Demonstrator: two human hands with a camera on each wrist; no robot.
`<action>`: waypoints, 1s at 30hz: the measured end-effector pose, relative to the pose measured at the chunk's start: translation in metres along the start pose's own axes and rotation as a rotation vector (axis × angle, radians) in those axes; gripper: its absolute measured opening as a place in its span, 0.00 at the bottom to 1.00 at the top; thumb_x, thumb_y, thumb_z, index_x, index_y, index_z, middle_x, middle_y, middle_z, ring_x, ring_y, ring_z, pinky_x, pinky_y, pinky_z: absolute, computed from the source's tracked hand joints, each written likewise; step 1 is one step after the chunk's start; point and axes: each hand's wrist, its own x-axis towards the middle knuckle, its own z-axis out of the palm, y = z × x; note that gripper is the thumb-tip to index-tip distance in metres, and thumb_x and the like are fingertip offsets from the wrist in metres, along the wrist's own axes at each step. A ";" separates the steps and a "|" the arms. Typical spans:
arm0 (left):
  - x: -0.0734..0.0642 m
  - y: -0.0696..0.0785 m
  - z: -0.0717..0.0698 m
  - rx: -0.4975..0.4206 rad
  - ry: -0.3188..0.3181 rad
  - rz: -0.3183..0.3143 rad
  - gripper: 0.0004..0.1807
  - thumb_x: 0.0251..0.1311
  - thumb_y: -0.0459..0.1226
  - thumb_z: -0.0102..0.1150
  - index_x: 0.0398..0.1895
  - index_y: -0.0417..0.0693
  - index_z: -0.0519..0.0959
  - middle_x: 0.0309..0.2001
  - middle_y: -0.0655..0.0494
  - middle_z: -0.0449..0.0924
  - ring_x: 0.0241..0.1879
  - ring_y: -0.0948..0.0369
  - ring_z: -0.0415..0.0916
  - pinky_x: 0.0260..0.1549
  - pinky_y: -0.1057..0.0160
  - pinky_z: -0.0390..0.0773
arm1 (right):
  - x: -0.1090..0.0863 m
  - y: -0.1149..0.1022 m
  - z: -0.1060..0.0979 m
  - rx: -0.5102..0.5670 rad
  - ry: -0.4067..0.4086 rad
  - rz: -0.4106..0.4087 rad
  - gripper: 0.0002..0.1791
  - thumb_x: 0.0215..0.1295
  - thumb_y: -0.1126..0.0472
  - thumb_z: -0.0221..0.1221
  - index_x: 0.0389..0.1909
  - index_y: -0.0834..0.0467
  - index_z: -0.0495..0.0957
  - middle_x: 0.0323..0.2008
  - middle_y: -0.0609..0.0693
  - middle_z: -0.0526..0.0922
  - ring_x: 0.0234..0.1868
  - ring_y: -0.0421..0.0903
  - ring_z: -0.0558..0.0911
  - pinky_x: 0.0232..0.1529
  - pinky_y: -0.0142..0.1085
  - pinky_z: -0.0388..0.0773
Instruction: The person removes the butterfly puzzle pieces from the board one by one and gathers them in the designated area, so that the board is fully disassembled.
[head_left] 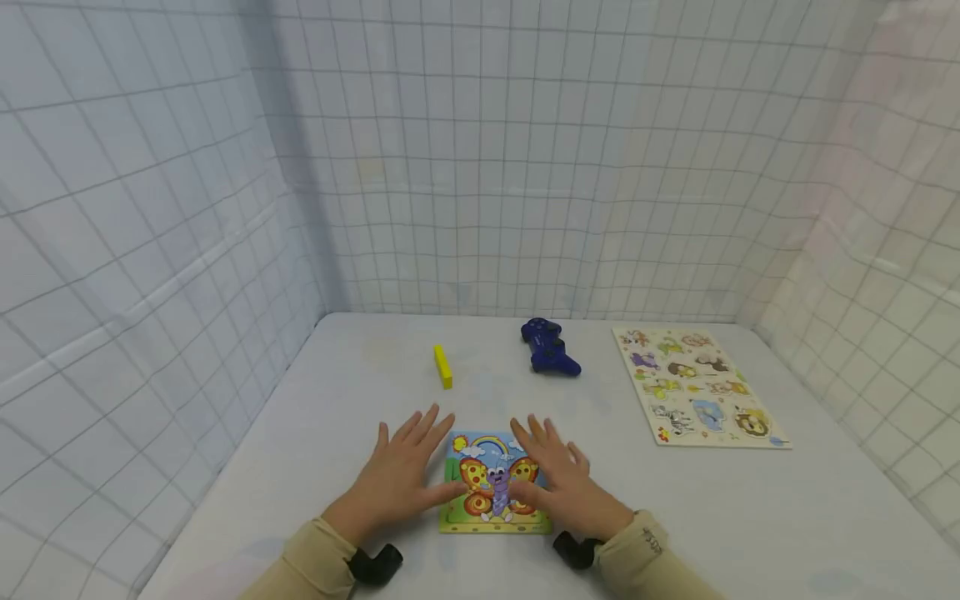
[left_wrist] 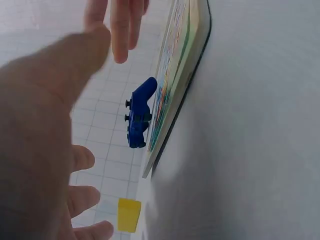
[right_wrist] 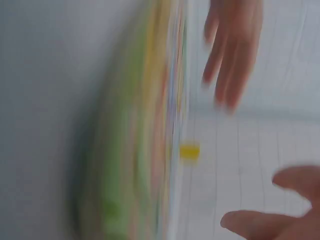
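A square butterfly picture puzzle [head_left: 497, 482] lies flat before me, with a rainbow and sun printed along its top. My left hand [head_left: 393, 482] is at its left side, fingers spread and thumb reaching over the picture. On the other side my right hand [head_left: 564, 490] has its fingers extended, covering part of the right wing. Neither hand grips anything. The left wrist view shows the puzzle's thick edge [left_wrist: 181, 95] with the left hand [left_wrist: 40, 125] apart from it. In the right wrist view the board [right_wrist: 135, 150] is blurred.
Beyond the hands lies a yellow block [head_left: 443, 367]. A blue game controller [head_left: 549, 347] is right of it. Farther right rests an animal puzzle board [head_left: 697, 387]. Grid-patterned cloth walls [head_left: 487, 167] enclose the white table [head_left: 315, 400] at the back and sides.
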 end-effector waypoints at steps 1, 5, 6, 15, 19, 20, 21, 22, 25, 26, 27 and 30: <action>0.000 0.000 0.001 -0.049 -0.016 -0.013 0.52 0.60 0.71 0.57 0.81 0.55 0.60 0.81 0.46 0.54 0.78 0.40 0.55 0.66 0.21 0.49 | 0.001 -0.003 0.004 0.155 -0.038 0.010 0.41 0.77 0.37 0.49 0.83 0.40 0.44 0.84 0.49 0.38 0.83 0.58 0.35 0.74 0.68 0.31; 0.002 -0.002 0.004 -0.233 -0.050 -0.044 0.41 0.69 0.61 0.58 0.79 0.52 0.64 0.79 0.47 0.60 0.77 0.41 0.57 0.69 0.24 0.46 | 0.004 -0.010 0.019 0.464 -0.050 0.019 0.34 0.82 0.44 0.46 0.83 0.43 0.51 0.83 0.53 0.49 0.81 0.60 0.52 0.75 0.65 0.51; 0.002 -0.003 0.005 -0.261 -0.050 -0.041 0.39 0.70 0.58 0.58 0.78 0.51 0.65 0.78 0.47 0.62 0.77 0.41 0.58 0.69 0.25 0.46 | 0.004 -0.010 0.022 0.423 -0.031 0.003 0.34 0.81 0.44 0.48 0.82 0.46 0.53 0.82 0.55 0.51 0.81 0.61 0.54 0.74 0.66 0.52; 0.008 -0.007 0.014 -0.266 0.001 0.043 0.27 0.72 0.49 0.59 0.68 0.44 0.75 0.68 0.46 0.76 0.72 0.42 0.66 0.69 0.28 0.56 | 0.008 0.005 0.029 -0.297 -0.080 -0.079 0.39 0.74 0.35 0.53 0.79 0.47 0.61 0.82 0.52 0.52 0.83 0.59 0.46 0.72 0.64 0.52; 0.009 -0.009 0.014 -0.230 0.005 0.074 0.25 0.72 0.48 0.61 0.65 0.44 0.78 0.66 0.47 0.77 0.70 0.44 0.68 0.68 0.36 0.63 | 0.009 0.000 0.028 -0.368 -0.120 -0.054 0.39 0.74 0.32 0.50 0.79 0.46 0.62 0.81 0.52 0.54 0.82 0.59 0.50 0.72 0.64 0.56; 0.009 -0.009 0.014 -0.225 0.004 0.079 0.25 0.71 0.48 0.61 0.65 0.45 0.78 0.66 0.47 0.77 0.70 0.44 0.68 0.68 0.37 0.64 | 0.008 0.000 0.028 -0.372 -0.125 -0.050 0.39 0.74 0.32 0.50 0.79 0.46 0.62 0.81 0.52 0.54 0.82 0.59 0.50 0.72 0.64 0.57; 0.008 -0.009 0.014 -0.222 0.005 0.082 0.24 0.71 0.48 0.62 0.64 0.45 0.78 0.66 0.47 0.77 0.70 0.45 0.69 0.67 0.38 0.66 | 0.008 -0.001 0.029 -0.375 -0.129 -0.047 0.39 0.74 0.31 0.50 0.79 0.46 0.62 0.81 0.52 0.54 0.82 0.59 0.50 0.71 0.64 0.57; 0.008 -0.008 0.014 -0.221 0.005 0.083 0.24 0.71 0.47 0.62 0.64 0.45 0.79 0.66 0.47 0.77 0.70 0.45 0.69 0.67 0.38 0.66 | 0.008 -0.001 0.029 -0.378 -0.129 -0.046 0.39 0.74 0.31 0.50 0.79 0.46 0.62 0.81 0.52 0.54 0.82 0.59 0.50 0.71 0.64 0.57; 0.008 -0.007 0.014 -0.213 0.007 0.085 0.24 0.70 0.47 0.63 0.64 0.45 0.79 0.66 0.47 0.77 0.69 0.44 0.69 0.66 0.37 0.67 | 0.007 -0.002 0.029 -0.391 -0.125 -0.051 0.39 0.74 0.31 0.50 0.79 0.47 0.62 0.81 0.53 0.54 0.82 0.59 0.51 0.71 0.64 0.58; 0.008 -0.007 0.014 -0.203 0.006 0.083 0.24 0.70 0.47 0.63 0.64 0.45 0.79 0.66 0.47 0.77 0.70 0.44 0.69 0.66 0.37 0.67 | 0.007 -0.003 0.029 -0.397 -0.123 -0.055 0.39 0.75 0.32 0.49 0.79 0.47 0.62 0.81 0.53 0.54 0.82 0.60 0.51 0.71 0.64 0.58; 0.008 -0.007 0.014 -0.193 0.008 0.083 0.24 0.70 0.47 0.63 0.64 0.45 0.79 0.66 0.47 0.77 0.69 0.44 0.69 0.65 0.37 0.68 | 0.007 -0.003 0.029 -0.402 -0.121 -0.057 0.39 0.75 0.32 0.49 0.79 0.47 0.62 0.81 0.54 0.54 0.82 0.60 0.51 0.71 0.64 0.58; 0.010 -0.006 0.015 -0.157 0.014 0.082 0.24 0.70 0.47 0.63 0.63 0.46 0.79 0.65 0.48 0.78 0.69 0.46 0.70 0.65 0.38 0.69 | 0.007 -0.003 0.029 -0.417 -0.116 -0.064 0.39 0.75 0.31 0.49 0.79 0.47 0.62 0.81 0.54 0.54 0.82 0.60 0.52 0.71 0.63 0.59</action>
